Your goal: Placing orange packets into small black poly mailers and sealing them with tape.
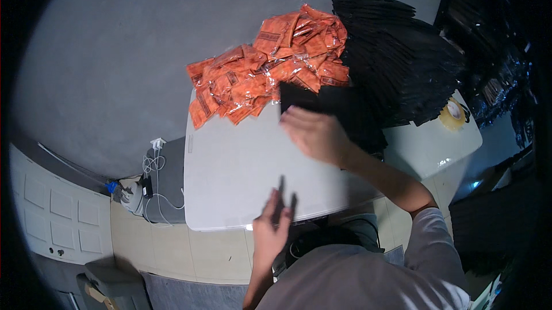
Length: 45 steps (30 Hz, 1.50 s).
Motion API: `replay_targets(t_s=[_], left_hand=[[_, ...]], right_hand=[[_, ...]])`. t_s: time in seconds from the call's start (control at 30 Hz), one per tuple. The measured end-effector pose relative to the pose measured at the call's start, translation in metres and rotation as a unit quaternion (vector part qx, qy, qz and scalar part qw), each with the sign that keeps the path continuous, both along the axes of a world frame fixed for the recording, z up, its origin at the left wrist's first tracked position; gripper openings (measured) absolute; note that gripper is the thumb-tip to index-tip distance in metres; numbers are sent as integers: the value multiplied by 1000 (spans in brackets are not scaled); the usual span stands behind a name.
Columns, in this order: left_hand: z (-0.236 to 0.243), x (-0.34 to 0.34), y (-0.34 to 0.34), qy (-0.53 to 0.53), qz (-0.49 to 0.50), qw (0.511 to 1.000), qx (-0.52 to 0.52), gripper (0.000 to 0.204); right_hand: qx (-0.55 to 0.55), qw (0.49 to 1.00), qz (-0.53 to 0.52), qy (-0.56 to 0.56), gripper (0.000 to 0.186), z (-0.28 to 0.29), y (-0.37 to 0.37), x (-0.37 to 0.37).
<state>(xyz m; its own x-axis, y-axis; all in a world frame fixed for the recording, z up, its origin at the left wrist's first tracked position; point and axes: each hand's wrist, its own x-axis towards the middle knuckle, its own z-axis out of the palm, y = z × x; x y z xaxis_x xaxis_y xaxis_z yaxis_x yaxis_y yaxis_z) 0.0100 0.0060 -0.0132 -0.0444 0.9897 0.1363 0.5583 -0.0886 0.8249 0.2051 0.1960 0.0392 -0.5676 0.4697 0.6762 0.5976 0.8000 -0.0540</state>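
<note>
A pile of orange items in clear plastic bags (230,80) covers the back left of the white table (224,160). Beside it lie black flat pieces (339,108) and a large fanned heap of black pieces (391,51). My right hand (313,134), slightly blurred, is at the front left of the black pieces, fingers bent together; what they hold, if anything, is unclear. My left hand (273,221) is at the table's near edge, fingers extended and apart; dark blurred streaks beside them may be shadows.
A tape roll (451,114) lies on the table's right end. Left of it are a grey surface (169,166) with white cables and a white panelled door (60,206). A dark rack with glossy items (494,80) stands right; grey furniture (100,281) sits lower left.
</note>
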Motion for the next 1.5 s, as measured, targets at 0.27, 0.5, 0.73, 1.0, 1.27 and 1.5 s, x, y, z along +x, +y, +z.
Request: replay_targets(t_s=[0.27,0.5,0.73,1.0,1.27,1.5], left_hand=[[18,-46,11,11,155,987,53,56],[-17,-45,94,179,-34,976,121,57],[-46,-79,130,346,-69,935,42,72],[-37,-84,130,388,-24,921,-26,75],[-37,-88,132,401,-15,916,-21,77],[-39,-85,132,409,-11,912,-12,79]], right_hand=[[-155,928,228,-249,35,-88,-28,-24],[-234,924,281,-109,29,-95,-17,-17],[-300,899,313,-61,23,-110,-15,-21],[-313,895,316,-40,23,-111,-14,-17],[-209,951,226,-24,26,-45,7,-7],[-244,953,90,-155,67,-19,101,45]])
